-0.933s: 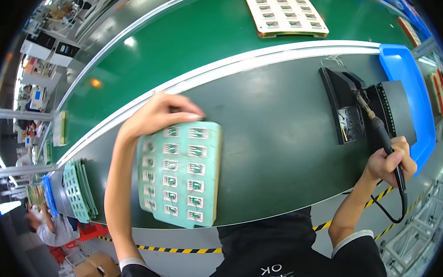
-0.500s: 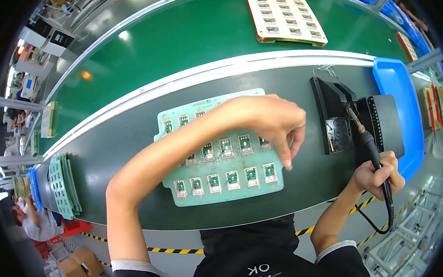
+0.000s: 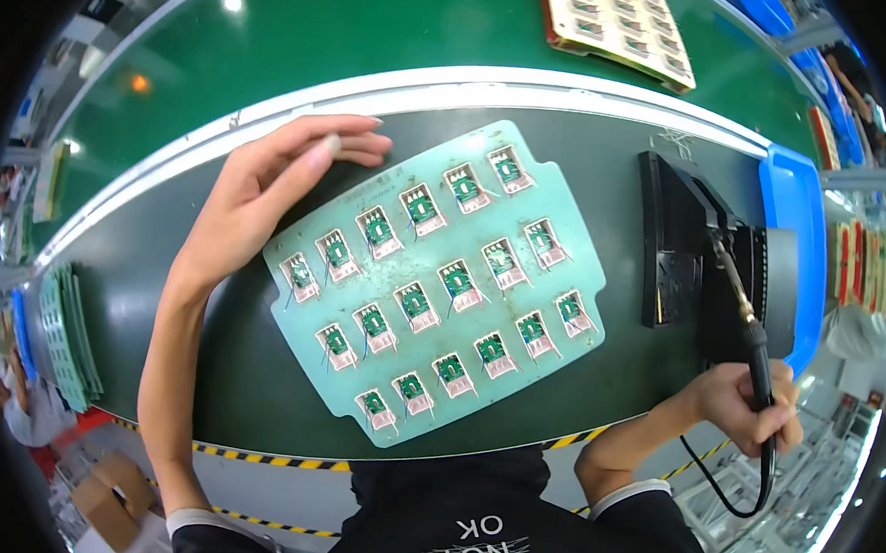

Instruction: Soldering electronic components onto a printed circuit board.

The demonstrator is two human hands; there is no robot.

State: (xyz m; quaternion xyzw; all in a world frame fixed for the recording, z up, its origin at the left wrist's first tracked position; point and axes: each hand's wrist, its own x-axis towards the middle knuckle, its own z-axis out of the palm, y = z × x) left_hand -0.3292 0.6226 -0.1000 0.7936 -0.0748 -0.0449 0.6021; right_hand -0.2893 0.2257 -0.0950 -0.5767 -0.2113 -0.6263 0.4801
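A pale green tray (image 3: 419, 360) lies tilted on the dark bench, with rows of small green circuit boards (image 3: 413, 305) in white housings and thin wires on them. My left hand (image 3: 278, 183) hovers by the tray's far left edge, fingers loosely bent and apart, holding nothing. In my right hand (image 3: 752, 408) is a soldering iron (image 3: 753, 338), gripped by its black handle. Its metal tip points up and away, at the black soldering stand (image 3: 673, 244); whether it touches the stand I cannot tell.
A blue bin (image 3: 812, 266) stands right of the soldering stand. Beyond the white rail (image 3: 473, 81), a cream tray (image 3: 626, 31) of parts sits on the green conveyor (image 3: 326, 30). Several green trays (image 3: 71, 337) stand stacked at the bench's left end. The iron's cord (image 3: 717, 493) loops below my right hand.
My left hand has swung from the tray's right side to its far left. The green tray has turned counter-clockwise, and its boards are uncovered. My right hand still holds the iron near the stand.
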